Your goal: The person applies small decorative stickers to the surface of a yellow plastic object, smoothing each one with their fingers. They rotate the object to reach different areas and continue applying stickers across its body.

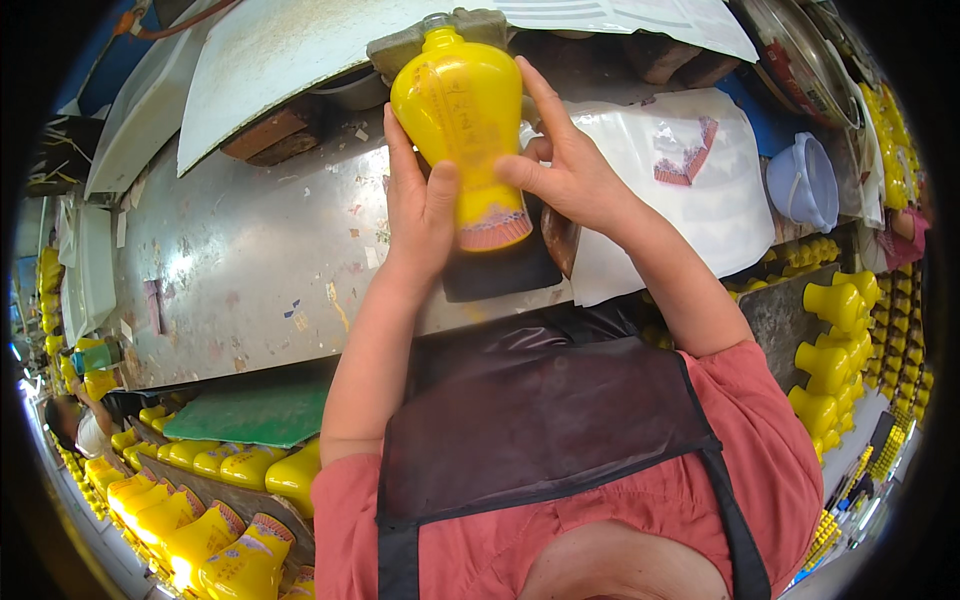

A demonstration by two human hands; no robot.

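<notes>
A glossy yellow vase (pixel 470 105) lies tilted in front of me, its narrow neck at a grey block (pixel 393 52) at the far end. Around its base, nearest to me, runs a pink and purple patterned band, and faint printed marks show along its body. A dark pad (pixel 500 278) sits under the base end. My left hand (pixel 418 205) grips the vase's left side, fingers along it and thumb near the lower body. On the opposite side my right hand (pixel 575 165) holds it, fingertips by the shoulder and thumb pressed on the front.
Right of the vase, a patterned transfer strip (pixel 688 155) lies on a white sheet (pixel 640 235), near a pale blue bucket (pixel 803 183). Paper scraps dot the metal table (pixel 250 250). Rows of yellow vases (pixel 245 560) stand lower left and right. A person (pixel 92 425) is at far left.
</notes>
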